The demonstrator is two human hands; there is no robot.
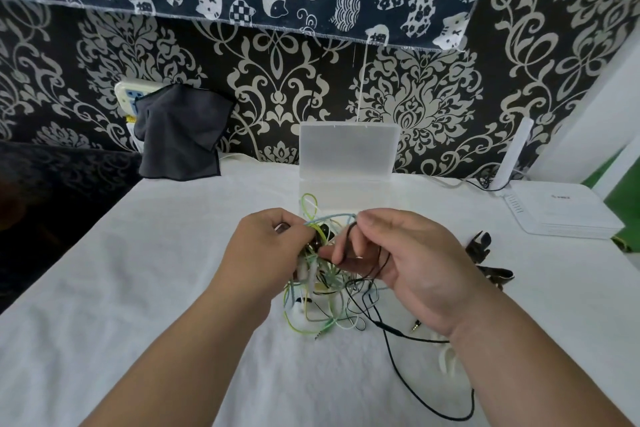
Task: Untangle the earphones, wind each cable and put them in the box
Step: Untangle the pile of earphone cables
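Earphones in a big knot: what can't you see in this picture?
Head view only.
Earphone tangle: its middle is covered by the left hand and right hand, so the sets can't be counted.
Black cable: passes under the right forearm.
Dark object beside the right hand: partly hidden, unidentifiable.
White device: label too small to read.

Left grip (266,243) and right grip (408,274) bare; forearms (194,340) bare to frame edge; right thumbnail (372,222) short, plain.
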